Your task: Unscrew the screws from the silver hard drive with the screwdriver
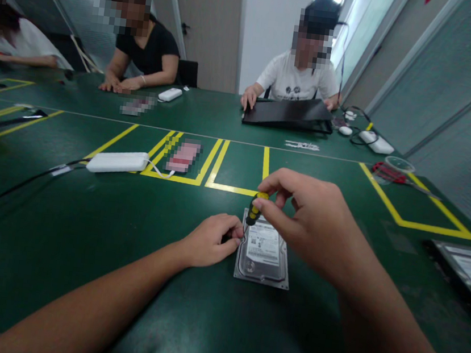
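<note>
A silver hard drive (pixel 265 269) with a white label lies flat on the green table in front of me. My right hand (pixel 305 216) grips a yellow-and-black screwdriver (pixel 252 214) by its handle, above the upper left part of the drive. The screwdriver's thin shaft points down to the drive's left edge. At that same edge my left hand (pixel 219 240) is closed, thumb and fingertips drawn together beside the shaft tip. What those fingertips pinch, if anything, is too small to make out.
A second hard drive (pixel 470 274) lies at the right. A white power strip (pixel 117 162) with a black cable is on the left, near a pink phone (pixel 184 156). A clear cup (pixel 395 168) stands by red wires. Across the table, one person holds a black panel (pixel 288 113).
</note>
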Demonstrator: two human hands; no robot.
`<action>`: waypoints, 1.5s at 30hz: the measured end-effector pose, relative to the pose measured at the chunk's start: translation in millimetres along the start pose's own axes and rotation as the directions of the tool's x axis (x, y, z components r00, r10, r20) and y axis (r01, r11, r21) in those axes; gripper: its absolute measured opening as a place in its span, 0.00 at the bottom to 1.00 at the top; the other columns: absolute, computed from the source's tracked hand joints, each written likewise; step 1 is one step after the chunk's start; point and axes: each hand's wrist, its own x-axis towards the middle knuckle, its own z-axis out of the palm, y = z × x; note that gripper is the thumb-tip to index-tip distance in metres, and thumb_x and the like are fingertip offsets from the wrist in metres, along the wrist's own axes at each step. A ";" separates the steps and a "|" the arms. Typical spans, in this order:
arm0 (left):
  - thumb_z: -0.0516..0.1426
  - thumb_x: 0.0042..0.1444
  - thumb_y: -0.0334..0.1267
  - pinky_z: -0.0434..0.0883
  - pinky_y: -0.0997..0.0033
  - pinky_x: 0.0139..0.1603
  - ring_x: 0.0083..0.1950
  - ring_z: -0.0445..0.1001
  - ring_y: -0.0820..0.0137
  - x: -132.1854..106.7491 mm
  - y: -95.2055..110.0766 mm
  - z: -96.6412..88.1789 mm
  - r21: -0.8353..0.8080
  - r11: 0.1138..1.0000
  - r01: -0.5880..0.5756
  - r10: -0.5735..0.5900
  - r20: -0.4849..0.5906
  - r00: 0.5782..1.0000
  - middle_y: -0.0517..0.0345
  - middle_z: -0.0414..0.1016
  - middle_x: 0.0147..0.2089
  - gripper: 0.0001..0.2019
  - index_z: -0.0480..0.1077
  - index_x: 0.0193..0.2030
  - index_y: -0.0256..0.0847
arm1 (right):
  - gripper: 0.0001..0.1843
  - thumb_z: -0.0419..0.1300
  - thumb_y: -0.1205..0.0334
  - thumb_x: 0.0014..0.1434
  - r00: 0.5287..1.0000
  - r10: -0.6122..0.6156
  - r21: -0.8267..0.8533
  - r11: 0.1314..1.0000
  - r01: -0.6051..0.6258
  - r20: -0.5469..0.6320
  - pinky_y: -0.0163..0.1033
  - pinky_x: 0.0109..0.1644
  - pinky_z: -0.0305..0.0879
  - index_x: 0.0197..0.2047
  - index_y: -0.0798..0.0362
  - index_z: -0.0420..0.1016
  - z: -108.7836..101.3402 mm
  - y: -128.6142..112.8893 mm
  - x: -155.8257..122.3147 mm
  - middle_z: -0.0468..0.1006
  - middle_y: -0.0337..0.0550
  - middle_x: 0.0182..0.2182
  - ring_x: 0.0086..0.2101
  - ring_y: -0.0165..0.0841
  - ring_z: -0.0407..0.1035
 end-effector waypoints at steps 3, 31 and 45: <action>0.56 0.56 0.31 0.62 0.70 0.40 0.38 0.67 0.70 -0.5 0.4 -0.6 0.002 1.000 0.010 -0.010 0.004 1.000 0.61 0.70 0.35 0.03 0.67 0.38 0.39 | 0.04 0.63 0.70 0.57 1.000 0.024 -0.004 1.000 -0.024 -0.018 0.33 0.34 0.54 0.38 0.56 0.76 -1.8 1.7 -0.7 0.74 0.35 0.30 0.30 0.25 0.65; 0.56 0.56 0.31 0.63 0.70 0.40 0.38 0.67 0.70 -0.7 -0.7 0.2 -0.006 1.000 0.015 -0.015 0.006 1.000 0.61 0.70 0.35 0.03 0.67 0.37 0.39 | 0.02 0.62 0.66 0.61 1.000 0.009 -0.023 1.000 -0.009 0.010 0.35 0.39 0.57 0.38 0.54 0.76 -1.9 4.2 -1.2 0.75 0.37 0.35 0.36 0.28 0.67; 0.56 0.55 0.31 0.61 0.71 0.37 0.35 0.66 0.70 0.4 0.0 0.9 -0.020 1.000 0.016 -0.017 -0.006 1.000 0.62 0.68 0.33 0.02 0.66 0.36 0.39 | 0.06 0.66 0.64 0.59 0.999 -0.028 0.000 1.000 0.028 -0.028 0.34 0.38 0.57 0.39 0.55 0.75 4.5 4.3 -1.3 0.75 0.37 0.34 0.35 0.28 0.67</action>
